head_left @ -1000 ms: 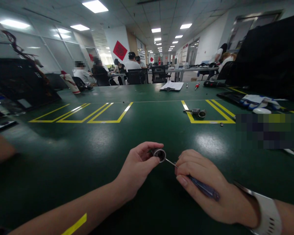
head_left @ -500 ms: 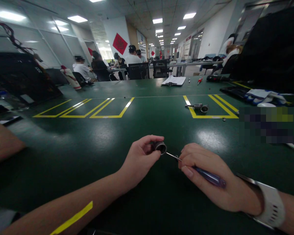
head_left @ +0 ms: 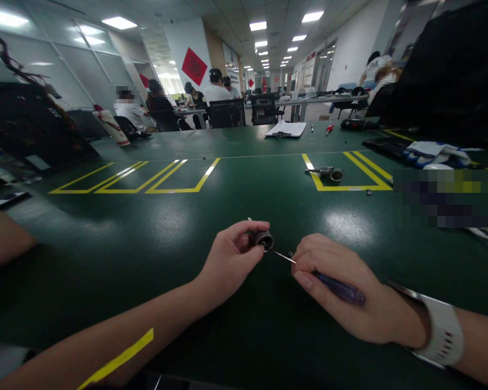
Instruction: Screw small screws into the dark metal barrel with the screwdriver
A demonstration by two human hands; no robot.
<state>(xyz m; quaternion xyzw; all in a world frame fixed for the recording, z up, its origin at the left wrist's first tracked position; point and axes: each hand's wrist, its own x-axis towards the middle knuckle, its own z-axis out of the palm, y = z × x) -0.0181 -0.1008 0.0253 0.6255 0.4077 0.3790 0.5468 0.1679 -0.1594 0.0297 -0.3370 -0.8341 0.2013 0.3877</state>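
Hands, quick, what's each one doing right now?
Left hand: closed on a round metal part, fingers and thumb pinching it.
Right hand: closed around a screwdriver.

Landmark: green table (head_left: 126,260). Left of table, glazed partition panels (head_left: 73,65) in pale frames. Beyond table, white pillar (head_left: 179,40) bearing red diamond-shaped poster (head_left: 194,66); bright glow (head_left: 169,84) beside it. Just past table's far edge, black mesh-backed chairs (head_left: 226,114); farther off, long desk (head_left: 309,101) over pale floor (head_left: 284,116). Right of table, beyond it, white wall (head_left: 352,59). Above table, panelled ceiling (head_left: 211,11) with rows of lit rectangular lights (head_left: 258,26).
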